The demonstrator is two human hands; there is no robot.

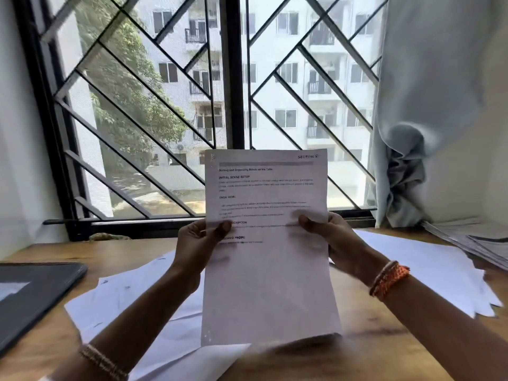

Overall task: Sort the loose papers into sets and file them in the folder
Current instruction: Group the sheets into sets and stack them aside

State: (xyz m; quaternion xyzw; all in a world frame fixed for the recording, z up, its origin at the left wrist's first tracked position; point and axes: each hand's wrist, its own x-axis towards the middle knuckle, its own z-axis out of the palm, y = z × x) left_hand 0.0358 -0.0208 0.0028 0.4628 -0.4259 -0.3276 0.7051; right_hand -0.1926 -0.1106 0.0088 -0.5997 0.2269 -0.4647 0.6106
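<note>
The held sheet (269, 243) reads "SECTION", "INITIAL SCENE SETUP", "TASK GOAL".

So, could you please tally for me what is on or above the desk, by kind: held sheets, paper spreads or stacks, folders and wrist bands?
Held sheets: 1, the printed sheet gripped by left hand and right hand
Paper spreads or stacks on the desk: 3
Dark folders: 1
Wrists with bands: 2
Total: 7
</note>
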